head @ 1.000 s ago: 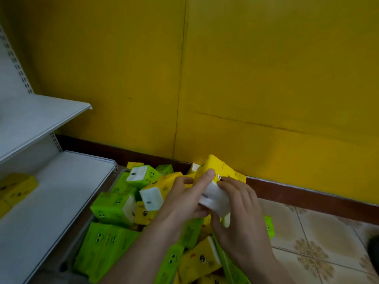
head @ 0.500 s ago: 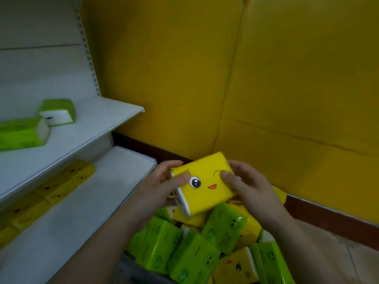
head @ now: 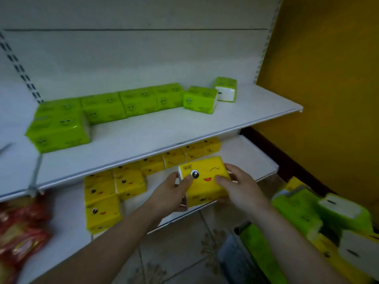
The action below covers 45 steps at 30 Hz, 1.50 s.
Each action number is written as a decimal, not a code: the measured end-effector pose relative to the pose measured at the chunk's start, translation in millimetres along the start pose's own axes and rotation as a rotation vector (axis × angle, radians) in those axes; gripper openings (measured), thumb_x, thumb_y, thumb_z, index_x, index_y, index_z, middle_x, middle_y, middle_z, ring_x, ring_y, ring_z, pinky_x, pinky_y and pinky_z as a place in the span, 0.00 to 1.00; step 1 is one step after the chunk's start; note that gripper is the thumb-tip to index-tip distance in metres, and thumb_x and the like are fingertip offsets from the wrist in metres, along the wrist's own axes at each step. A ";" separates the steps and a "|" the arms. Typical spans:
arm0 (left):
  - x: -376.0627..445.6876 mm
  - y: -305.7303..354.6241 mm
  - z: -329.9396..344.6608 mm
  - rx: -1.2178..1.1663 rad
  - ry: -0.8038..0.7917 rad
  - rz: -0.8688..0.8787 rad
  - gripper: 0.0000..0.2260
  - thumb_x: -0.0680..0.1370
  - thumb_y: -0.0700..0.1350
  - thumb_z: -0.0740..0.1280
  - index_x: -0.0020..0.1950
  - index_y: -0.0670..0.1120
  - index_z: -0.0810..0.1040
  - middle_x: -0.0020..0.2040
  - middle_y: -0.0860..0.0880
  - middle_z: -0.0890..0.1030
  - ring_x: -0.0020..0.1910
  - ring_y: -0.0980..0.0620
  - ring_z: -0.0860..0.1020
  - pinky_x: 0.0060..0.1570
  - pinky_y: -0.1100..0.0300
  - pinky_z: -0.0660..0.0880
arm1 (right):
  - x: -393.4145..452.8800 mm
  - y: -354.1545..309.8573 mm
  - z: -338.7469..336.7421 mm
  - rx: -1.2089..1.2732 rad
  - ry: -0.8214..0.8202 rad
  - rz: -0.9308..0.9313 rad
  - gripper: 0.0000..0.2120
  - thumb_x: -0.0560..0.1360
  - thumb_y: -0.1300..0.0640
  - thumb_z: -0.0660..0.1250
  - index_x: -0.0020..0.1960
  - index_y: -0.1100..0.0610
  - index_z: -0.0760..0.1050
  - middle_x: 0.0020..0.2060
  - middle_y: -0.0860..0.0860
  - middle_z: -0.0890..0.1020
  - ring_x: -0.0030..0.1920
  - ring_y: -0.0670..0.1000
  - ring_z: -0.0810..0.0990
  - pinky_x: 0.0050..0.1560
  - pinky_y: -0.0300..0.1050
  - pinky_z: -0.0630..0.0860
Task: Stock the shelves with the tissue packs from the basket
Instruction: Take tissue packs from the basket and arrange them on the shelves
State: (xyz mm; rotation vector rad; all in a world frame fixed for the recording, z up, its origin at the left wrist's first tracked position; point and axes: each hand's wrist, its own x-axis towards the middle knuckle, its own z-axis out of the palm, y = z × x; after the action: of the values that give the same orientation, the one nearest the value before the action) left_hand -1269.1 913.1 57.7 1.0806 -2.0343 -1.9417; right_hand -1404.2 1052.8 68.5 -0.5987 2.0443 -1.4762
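Basket: lower right, on the tiled floor; heaped with green and yellow tissue packs, edges blurred.

Left hand: fingers curled round the left end of a yellow tissue pack, thumb lying on its printed face.

Right hand: grips the same pack's right end, thumb on top, fingers wrapped behind.

Yellow tissue pack: winking face up, held above the front part of the lower shelf; whether it touches the board cannot be told.

Lower shelf: a row of yellow packs runs from front left to rear right, just beside the held pack.

Red packets: far left of the lower shelf, blurred.

Upper shelf: a row of green packs along the back panel; the rightmost green pack stands slightly apart, white end forward.

Yellow wall: right of the shelving.
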 end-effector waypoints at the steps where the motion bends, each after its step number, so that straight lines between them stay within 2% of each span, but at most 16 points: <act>1: 5.2 -12.8 -14.3 0.053 0.043 -0.003 0.19 0.80 0.60 0.61 0.66 0.52 0.72 0.56 0.45 0.82 0.49 0.44 0.84 0.54 0.45 0.81 | 13.2 5.2 20.4 -0.002 -0.014 -0.005 0.12 0.77 0.57 0.68 0.56 0.43 0.76 0.53 0.50 0.81 0.49 0.54 0.83 0.44 0.53 0.84; 3: 16.9 -41.4 -46.8 0.280 0.158 0.013 0.22 0.80 0.62 0.57 0.69 0.51 0.70 0.59 0.47 0.81 0.54 0.45 0.82 0.57 0.48 0.78 | 38.2 21.0 59.0 -0.043 -0.026 -0.008 0.12 0.76 0.57 0.68 0.48 0.39 0.77 0.48 0.47 0.81 0.48 0.55 0.83 0.47 0.59 0.83; 5: 27.7 -72.9 -81.7 0.594 0.283 0.038 0.20 0.82 0.59 0.56 0.68 0.49 0.72 0.61 0.47 0.80 0.58 0.44 0.78 0.53 0.55 0.74 | 62.1 41.1 94.2 -0.086 -0.027 0.006 0.15 0.76 0.56 0.67 0.42 0.34 0.76 0.45 0.42 0.80 0.48 0.55 0.82 0.49 0.60 0.81; 8: 37.1 -120.7 -128.5 0.975 0.358 -0.025 0.18 0.82 0.56 0.58 0.68 0.50 0.71 0.67 0.45 0.74 0.64 0.43 0.73 0.57 0.51 0.74 | 91.4 78.0 146.2 -0.156 -0.088 0.038 0.08 0.75 0.53 0.66 0.49 0.39 0.77 0.48 0.47 0.81 0.51 0.58 0.81 0.52 0.61 0.80; 10: 40.8 -149.3 -152.1 1.149 0.321 -0.171 0.24 0.80 0.60 0.58 0.74 0.53 0.63 0.73 0.47 0.64 0.71 0.42 0.64 0.62 0.45 0.71 | 103.3 104.0 181.4 -0.188 -0.111 0.066 0.12 0.75 0.53 0.65 0.57 0.45 0.77 0.50 0.50 0.80 0.52 0.59 0.81 0.52 0.62 0.80; 12: 47.2 -175.5 -170.8 1.178 0.265 -0.274 0.28 0.79 0.64 0.56 0.77 0.56 0.55 0.77 0.46 0.55 0.76 0.39 0.55 0.64 0.39 0.67 | 109.4 127.6 217.0 -0.181 -0.141 0.086 0.16 0.73 0.51 0.64 0.60 0.47 0.76 0.52 0.51 0.81 0.52 0.58 0.81 0.52 0.61 0.80; 14: 56.9 -199.5 -183.4 1.163 0.221 -0.297 0.30 0.79 0.64 0.55 0.78 0.56 0.52 0.78 0.45 0.51 0.76 0.36 0.51 0.67 0.38 0.66 | 114.3 147.7 248.9 -0.167 -0.155 0.098 0.20 0.71 0.46 0.62 0.62 0.47 0.75 0.55 0.52 0.81 0.54 0.58 0.80 0.54 0.61 0.80; 17: 66.8 -224.8 -188.6 1.167 0.176 -0.247 0.27 0.81 0.61 0.55 0.78 0.55 0.55 0.78 0.45 0.56 0.75 0.38 0.56 0.68 0.41 0.67 | 121.0 164.1 286.3 -0.225 -0.131 0.113 0.18 0.77 0.49 0.61 0.65 0.51 0.74 0.58 0.55 0.79 0.55 0.59 0.79 0.56 0.58 0.78; 20: 69.2 -234.3 -187.0 1.185 0.197 -0.214 0.25 0.82 0.58 0.55 0.78 0.55 0.56 0.78 0.48 0.57 0.76 0.40 0.55 0.67 0.42 0.69 | 124.5 173.1 310.4 -0.312 -0.054 0.103 0.14 0.80 0.53 0.60 0.62 0.56 0.75 0.56 0.58 0.79 0.54 0.60 0.78 0.51 0.47 0.74; 22: 70.6 -235.2 -187.6 1.192 0.219 -0.201 0.24 0.82 0.57 0.55 0.78 0.55 0.56 0.78 0.49 0.57 0.76 0.42 0.56 0.66 0.43 0.70 | 123.5 175.9 320.5 -0.379 0.009 0.115 0.14 0.80 0.51 0.60 0.60 0.59 0.74 0.55 0.58 0.78 0.54 0.61 0.77 0.48 0.47 0.70; 24: 72.0 -235.2 -188.8 1.184 0.218 -0.201 0.24 0.82 0.57 0.55 0.77 0.55 0.57 0.78 0.50 0.58 0.76 0.42 0.57 0.65 0.43 0.71 | 123.0 175.1 325.2 -0.425 0.035 0.123 0.15 0.80 0.49 0.60 0.59 0.59 0.74 0.54 0.59 0.78 0.54 0.61 0.78 0.47 0.49 0.72; 26: 72.7 -233.7 -190.5 1.159 0.209 -0.214 0.24 0.82 0.57 0.56 0.77 0.54 0.58 0.77 0.50 0.59 0.75 0.42 0.58 0.66 0.42 0.70 | 126.0 172.1 324.2 -0.457 -0.004 0.129 0.18 0.80 0.46 0.60 0.59 0.59 0.74 0.55 0.59 0.79 0.54 0.60 0.78 0.49 0.49 0.73; 31: 72.1 -209.0 -175.4 1.203 0.279 -0.202 0.21 0.81 0.57 0.57 0.73 0.52 0.65 0.71 0.48 0.68 0.70 0.43 0.67 0.65 0.45 0.69 | 120.5 151.2 288.0 -0.432 -0.023 0.081 0.25 0.80 0.45 0.59 0.72 0.57 0.68 0.65 0.58 0.76 0.64 0.58 0.75 0.59 0.48 0.72; 36: 72.6 -155.3 -127.4 0.949 0.270 -0.006 0.19 0.81 0.55 0.59 0.70 0.51 0.70 0.66 0.46 0.75 0.64 0.45 0.74 0.59 0.50 0.74 | 84.2 103.3 222.4 -0.306 0.087 -0.001 0.19 0.80 0.49 0.62 0.67 0.56 0.74 0.60 0.54 0.80 0.61 0.53 0.77 0.55 0.39 0.68; 40: 68.2 -92.8 -72.1 0.824 0.162 0.189 0.16 0.81 0.54 0.62 0.67 0.51 0.73 0.61 0.49 0.80 0.60 0.49 0.77 0.57 0.58 0.74 | 43.3 63.4 148.8 -0.264 0.237 -0.091 0.15 0.79 0.51 0.63 0.63 0.54 0.77 0.56 0.50 0.82 0.58 0.50 0.78 0.59 0.42 0.72; 45: 55.7 -15.4 16.0 0.775 -0.060 0.382 0.11 0.80 0.54 0.62 0.61 0.53 0.76 0.51 0.54 0.82 0.53 0.52 0.79 0.50 0.61 0.72 | -5.3 28.6 42.7 -0.404 0.411 -0.192 0.15 0.78 0.50 0.64 0.63 0.52 0.76 0.54 0.48 0.82 0.55 0.46 0.79 0.57 0.45 0.75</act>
State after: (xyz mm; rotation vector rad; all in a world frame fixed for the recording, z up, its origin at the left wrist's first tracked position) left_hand -1312.7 896.0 20.2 0.6374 -2.8516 -1.0188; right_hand -1373.3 1034.3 31.4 -0.7093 2.7085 -1.3826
